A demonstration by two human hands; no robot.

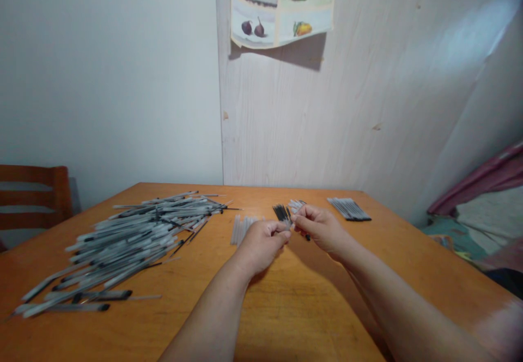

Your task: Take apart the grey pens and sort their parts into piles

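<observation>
My left hand [265,243] and my right hand [321,228] are close together above the table, each with its fingers pinched. A thin greyish pen part shows between the fingertips; fingers hide most of it. Just behind the hands is a bunch of thin black pen pieces [280,212]. Beside my left hand lies a row of clear pen tubes [237,230], partly covered by that hand. Some whitish pen pieces [296,205] lie behind my right hand. A dark tip shows below the right fingers; what it belongs to is unclear.
A large loose pile of pens [131,236] with clear barrels and dark ends spreads over the left of the wooden table [281,318]. A neat row of pens [348,209] lies at the back right. A wooden chair [32,195] stands left; fabric [482,209] is at right.
</observation>
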